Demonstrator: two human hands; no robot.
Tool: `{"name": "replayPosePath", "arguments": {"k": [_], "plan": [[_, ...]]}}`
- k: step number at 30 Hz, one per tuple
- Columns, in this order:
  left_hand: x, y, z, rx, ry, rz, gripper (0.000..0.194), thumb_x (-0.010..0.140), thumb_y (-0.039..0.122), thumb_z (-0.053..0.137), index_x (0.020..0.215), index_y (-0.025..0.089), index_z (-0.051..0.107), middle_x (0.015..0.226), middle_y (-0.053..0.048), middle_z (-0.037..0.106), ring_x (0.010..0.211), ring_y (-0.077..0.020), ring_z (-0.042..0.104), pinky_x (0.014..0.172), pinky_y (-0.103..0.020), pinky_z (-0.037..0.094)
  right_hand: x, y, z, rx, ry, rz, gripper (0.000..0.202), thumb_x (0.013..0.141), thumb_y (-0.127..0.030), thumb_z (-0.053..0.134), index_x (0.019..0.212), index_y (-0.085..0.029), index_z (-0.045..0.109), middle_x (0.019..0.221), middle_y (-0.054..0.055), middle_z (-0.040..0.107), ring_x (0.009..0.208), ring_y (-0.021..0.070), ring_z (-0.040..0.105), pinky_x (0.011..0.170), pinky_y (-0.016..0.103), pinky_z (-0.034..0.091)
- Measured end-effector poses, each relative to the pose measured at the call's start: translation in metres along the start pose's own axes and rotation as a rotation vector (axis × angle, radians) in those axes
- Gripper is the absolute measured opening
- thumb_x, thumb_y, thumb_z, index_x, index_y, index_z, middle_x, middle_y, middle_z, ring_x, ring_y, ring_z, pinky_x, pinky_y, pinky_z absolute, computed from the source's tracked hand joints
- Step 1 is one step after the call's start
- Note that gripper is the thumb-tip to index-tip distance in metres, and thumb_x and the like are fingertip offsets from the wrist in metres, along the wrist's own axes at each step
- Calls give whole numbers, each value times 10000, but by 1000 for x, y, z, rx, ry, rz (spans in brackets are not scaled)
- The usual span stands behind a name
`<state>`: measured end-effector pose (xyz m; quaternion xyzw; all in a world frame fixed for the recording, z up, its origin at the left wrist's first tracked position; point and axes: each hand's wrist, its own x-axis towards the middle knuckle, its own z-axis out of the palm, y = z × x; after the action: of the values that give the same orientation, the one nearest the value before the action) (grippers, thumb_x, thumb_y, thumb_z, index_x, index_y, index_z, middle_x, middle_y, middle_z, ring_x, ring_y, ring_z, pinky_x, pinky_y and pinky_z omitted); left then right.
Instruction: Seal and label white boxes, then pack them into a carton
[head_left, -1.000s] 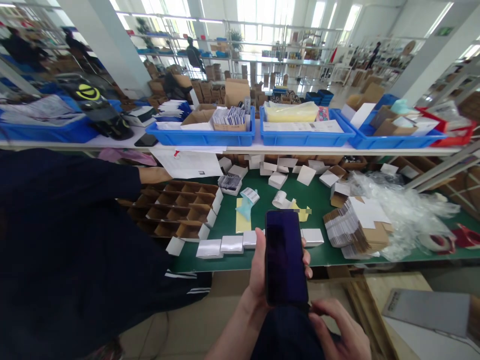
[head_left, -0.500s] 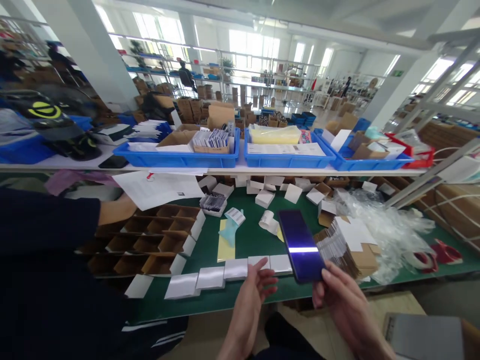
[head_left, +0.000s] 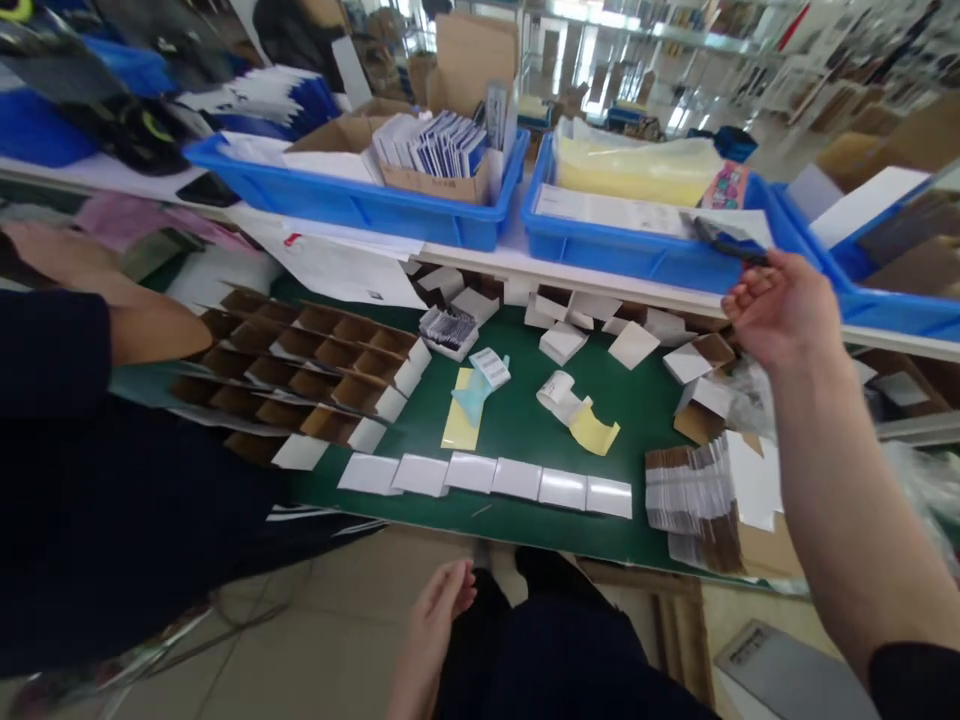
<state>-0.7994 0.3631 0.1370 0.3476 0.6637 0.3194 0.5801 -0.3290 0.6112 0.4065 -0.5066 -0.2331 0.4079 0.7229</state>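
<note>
My right hand reaches out over the shelf, closed on the end of a dark smartphone. The phone, seen almost edge-on, is above the papers in the middle blue tray. Low in front of the bench hangs my left hand, fingers curled together, nothing visible in them. A row of flat white boxes lies along the near edge of the green table. Behind it are a yellow sheet with a light blue piece and a label on it, and a curled label strip.
At left, a co-worker's arm is beside a cardboard divider grid. A stack of folded cartons stands at right. Small white boxes lie below the shelf; another blue tray holds cards.
My right hand has carried the phone up and forward to the tray on the shelf. My left hand has dropped back from the white boxes and curled. The view has tilted down.
</note>
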Motion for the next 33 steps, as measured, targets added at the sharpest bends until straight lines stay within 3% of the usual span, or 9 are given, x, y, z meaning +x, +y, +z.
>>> {"name": "replayPosePath", "arguments": {"k": [5, 7, 9, 11, 14, 17, 23, 28, 33], "plan": [[10, -8, 19, 281, -37, 107, 486, 891, 617, 601, 1120, 207, 723, 1101, -118, 745, 1013, -296, 721, 920, -444, 587, -45, 47, -36, -271, -157, -160, 425, 940, -655, 568, 1037, -263, 699, 797, 12, 567, 723, 161, 555, 722, 341, 523], [23, -4, 25, 434, -60, 208, 442, 908, 561, 607, 1211, 250, 690, 1220, -110, 699, 1119, -313, 681, 980, -486, 555, -82, 97, -56, -699, -212, -253, 346, 981, -595, 527, 1176, -326, 621, 830, 3, 607, 717, 184, 582, 735, 381, 537], [43, 1, 29, 576, -95, 332, 434, 930, 499, 597, 1299, 275, 644, 1335, -110, 635, 1240, -332, 616, 1054, -523, 502, -118, 158, -80, -906, -348, -142, 365, 881, -520, 719, 1138, -268, 662, 893, 52, 697, 792, 246, 659, 743, 422, 555], [71, 8, 32, 700, -149, 460, 445, 949, 417, 585, 1367, 266, 593, 1396, -121, 595, 1324, -339, 557, 1109, -539, 454, -148, 218, -104, -1338, -635, -229, 397, 906, -506, 675, 1198, -239, 652, 1124, 112, 716, 1015, 307, 681, 877, 470, 564], [119, 17, 37, 864, -236, 630, 518, 930, 273, 614, 1437, 235, 517, 1467, -149, 550, 1407, -349, 490, 1168, -572, 385, -174, 289, -135, -1538, -809, -266, 567, 806, -321, 791, 1332, -216, 606, 1442, 166, 583, 1369, 393, 506, 1156, 564, 397], [162, 22, 42, 998, -309, 767, 719, 855, 189, 713, 1511, 230, 423, 1571, -163, 464, 1518, -349, 358, 1252, -581, 253, -178, 331, -156, -1622, -840, -253, 910, 677, -211, 874, 1489, -221, 462, 1603, 185, 416, 1495, 420, 343, 1236, 616, 244], [216, 18, 46, 1147, -402, 887, 900, 775, 187, 806, 1557, 208, 360, 1613, -166, 415, 1528, -358, 323, 1265, -569, 199, -161, 357, -204, -1795, -773, -178, 1221, 618, -232, 905, 1611, -196, 196, 1614, 214, 383, 1490, 435, 336, 1196, 642, 290], [232, 7, 47, 1191, -390, 872, 775, 820, 208, 753, 1516, 187, 413, 1478, -166, 549, 1379, -365, 477, 1215, -560, 263, -155, 348, -235, -1823, -735, -114, 864, 790, -214, 745, 1548, -194, 331, 1544, 182, 480, 1396, 369, 470, 1147, 556, 389], [232, 7, 49, 1221, -370, 866, 711, 830, 245, 747, 1477, 195, 455, 1429, -157, 581, 1328, -360, 506, 1191, -534, 285, -156, 342, -233, -1749, -721, -79, 737, 815, -191, 684, 1502, -231, 422, 1499, 145, 540, 1385, 360, 478, 1176, 564, 350]]}}
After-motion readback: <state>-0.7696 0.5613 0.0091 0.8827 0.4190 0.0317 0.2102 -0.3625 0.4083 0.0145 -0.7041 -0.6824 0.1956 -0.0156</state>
